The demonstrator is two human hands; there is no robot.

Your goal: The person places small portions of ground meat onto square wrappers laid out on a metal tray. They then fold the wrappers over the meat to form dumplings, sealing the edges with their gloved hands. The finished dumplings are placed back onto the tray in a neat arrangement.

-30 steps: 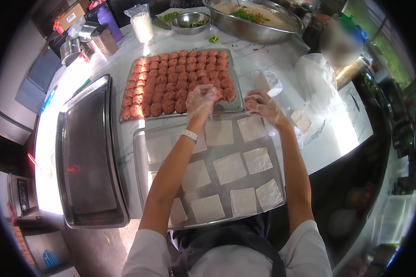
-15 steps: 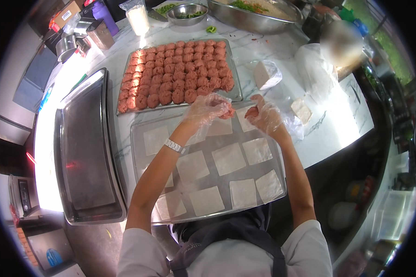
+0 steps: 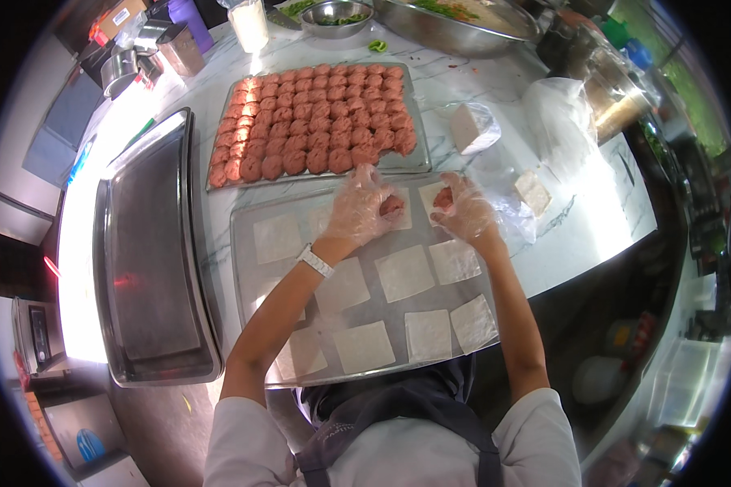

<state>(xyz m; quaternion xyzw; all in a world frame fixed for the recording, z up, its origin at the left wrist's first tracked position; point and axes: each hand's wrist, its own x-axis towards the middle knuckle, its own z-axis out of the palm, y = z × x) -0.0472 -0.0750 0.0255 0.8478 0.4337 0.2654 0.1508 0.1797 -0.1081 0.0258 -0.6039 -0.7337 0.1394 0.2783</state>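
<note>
Pale wrappers [image 3: 404, 273] on a grey tray [image 3: 390, 315], left hand [image 3: 359, 207] and right hand [image 3: 469, 211] over its far side, fingers [image 3: 455, 185] of each curled round a part-hidden meat ball [image 3: 392, 206], apron lettering [image 3: 341, 430] unreadable.

We see the large steel bowl [image 3: 456, 42] cut off at the top edge. The left hand [image 3: 364, 207] partly hides a pale sheet [image 3: 405, 216].

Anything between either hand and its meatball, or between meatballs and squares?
Only clear gloves between skin and meat: left hand at left meatball, right hand at right meatball. Nothing visible separates them from the left square or right square; the undersides are hidden.
</note>
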